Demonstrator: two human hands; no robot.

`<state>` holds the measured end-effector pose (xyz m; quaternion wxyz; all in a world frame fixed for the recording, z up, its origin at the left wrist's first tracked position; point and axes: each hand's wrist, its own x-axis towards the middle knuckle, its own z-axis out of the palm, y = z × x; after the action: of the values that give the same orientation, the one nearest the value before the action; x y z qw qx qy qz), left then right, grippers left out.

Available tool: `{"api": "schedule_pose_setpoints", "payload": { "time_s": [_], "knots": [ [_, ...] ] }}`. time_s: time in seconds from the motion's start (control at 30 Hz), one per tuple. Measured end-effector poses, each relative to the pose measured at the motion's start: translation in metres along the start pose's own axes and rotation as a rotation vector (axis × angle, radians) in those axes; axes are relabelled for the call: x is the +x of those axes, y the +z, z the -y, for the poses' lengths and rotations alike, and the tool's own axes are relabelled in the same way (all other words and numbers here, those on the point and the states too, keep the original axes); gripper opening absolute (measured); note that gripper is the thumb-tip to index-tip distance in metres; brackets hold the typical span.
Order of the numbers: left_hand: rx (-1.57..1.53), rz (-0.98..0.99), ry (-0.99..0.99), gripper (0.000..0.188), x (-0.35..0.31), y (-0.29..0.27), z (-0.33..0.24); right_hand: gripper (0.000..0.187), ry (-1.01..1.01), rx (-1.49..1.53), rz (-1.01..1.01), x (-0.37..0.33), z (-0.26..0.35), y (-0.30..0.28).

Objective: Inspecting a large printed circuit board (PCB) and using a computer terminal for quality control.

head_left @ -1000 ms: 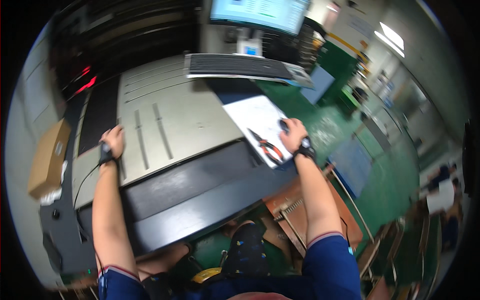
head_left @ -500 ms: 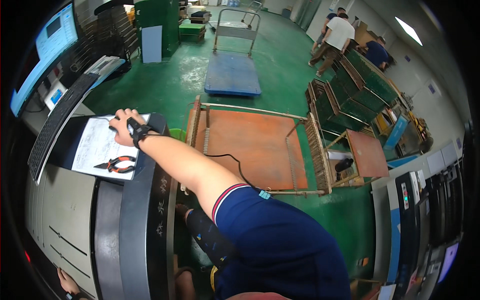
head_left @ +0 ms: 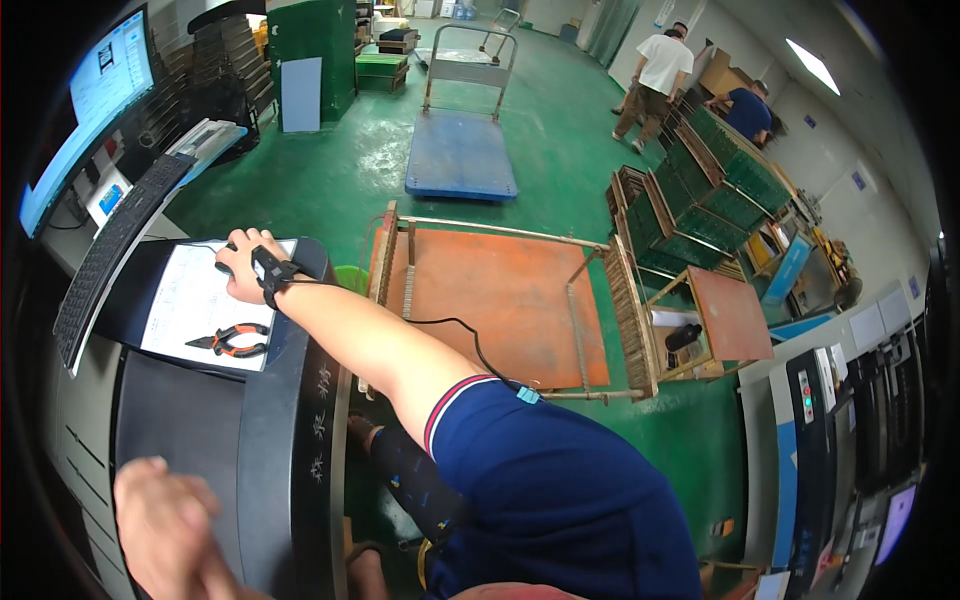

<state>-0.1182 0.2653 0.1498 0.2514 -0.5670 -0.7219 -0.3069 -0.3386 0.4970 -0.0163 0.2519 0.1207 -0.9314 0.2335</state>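
Note:
My right hand [head_left: 247, 266], a black device strapped to its wrist, rests on a dark computer mouse [head_left: 224, 268], its fingers curved over it. Under the mouse lies a handwritten paper sheet [head_left: 180, 305] on the dark top of a machine [head_left: 285, 420]. A pair of pliers [head_left: 232, 341] with orange-and-black handles lies on the sheet's near end. My left hand [head_left: 165, 525] is raised above the near left part of the machine, touching nothing that I can see. Motion smears its fingers. Beside it runs a pale slotted panel [head_left: 75, 450], with a dark flat surface [head_left: 175, 420] to its right.
A keyboard [head_left: 125, 255] and a monitor [head_left: 95, 100] stand at the left. An orange-topped rack [head_left: 500, 300] is to my right, a blue platform cart [head_left: 460, 155] beyond it. Green crates [head_left: 700, 190] and other people [head_left: 662, 65] are at the far right.
My left hand has come up and right from the lower left edge. The pale slotted panel has shifted left, baring the dark surface. My right hand stays on the mouse.

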Motion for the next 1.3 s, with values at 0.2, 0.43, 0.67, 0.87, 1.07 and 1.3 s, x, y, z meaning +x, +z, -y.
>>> {"api": "schedule_pose_setpoints", "payload": {
  "time_s": [0.2, 0.43, 0.67, 0.87, 1.07, 1.3],
  "knots": [
    [-0.047, 0.235, 0.176, 0.020, 0.026, -0.031, -0.037, 0.039, -0.023, -0.001, -0.023, 0.010, 0.001, 0.003],
    [0.059, -0.047, 0.214, 0.025, -0.006, -0.041, -0.020, 0.035, -0.100, -0.222, 0.000, 0.011, -0.032, 0.009],
    [0.109, -0.260, 0.122, 0.033, -0.019, -0.055, -0.062, 0.043, -0.101, -0.103, 0.006, 0.004, 0.000, 0.013],
    [0.145, -0.242, 0.104, 0.038, -0.018, -0.057, -0.062, 0.041, -0.109, -0.097, -0.006, 0.010, 0.001, 0.013],
    [0.128, -0.253, 0.206, 0.038, -0.008, -0.058, -0.055, 0.041, -0.077, -0.101, 0.026, 0.011, -0.003, 0.008],
    [0.114, -0.278, 0.194, 0.038, -0.008, -0.052, -0.059, 0.038, -0.094, -0.112, -0.009, 0.007, 0.002, 0.005]
  ]
}}
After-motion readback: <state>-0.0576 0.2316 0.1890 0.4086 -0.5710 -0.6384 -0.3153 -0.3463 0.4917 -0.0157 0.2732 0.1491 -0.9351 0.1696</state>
